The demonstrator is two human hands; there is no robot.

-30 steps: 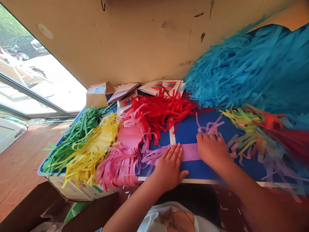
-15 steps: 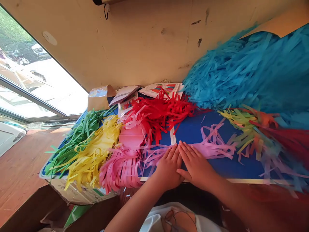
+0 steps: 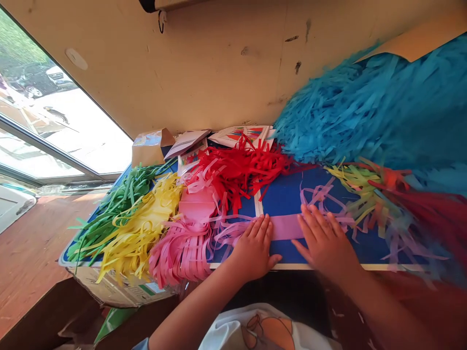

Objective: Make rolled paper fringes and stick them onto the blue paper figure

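- While both hands rest on the blue board [image 3: 288, 199], a lilac paper strip [image 3: 286, 227] lies flat between them at the centre of the frame, its cut fringe fanning toward the upper right.
- Left hand [image 3: 253, 248]: the fingers [image 3: 260, 231] lie flat and close together, their tips just beside the strip's left end, with the thumb angled toward the lower right. Nothing is pinched.
- Right hand [image 3: 324, 243]: the fingers [image 3: 314, 221] are spread wide, their tips at the strip's right end among the lilac fringe. There is no pinch here either.
- Left of centre: a pink paper fringe [image 3: 178, 248] lies close to the left hand, with yellow strips [image 3: 138, 218] and green strips [image 3: 116, 209] beyond it.
- Upper centre: red strips [image 3: 237, 170] overlap folded cards [image 3: 186, 143].
- Right edge: a turquoise strip mass [image 3: 365, 107] rises above mixed multicoloured strips [image 3: 375, 194].
- Lower left: a cardboard box [image 3: 116, 289] sits under the board.
- Upper left: a window [image 3: 47, 82] shows parked cars.
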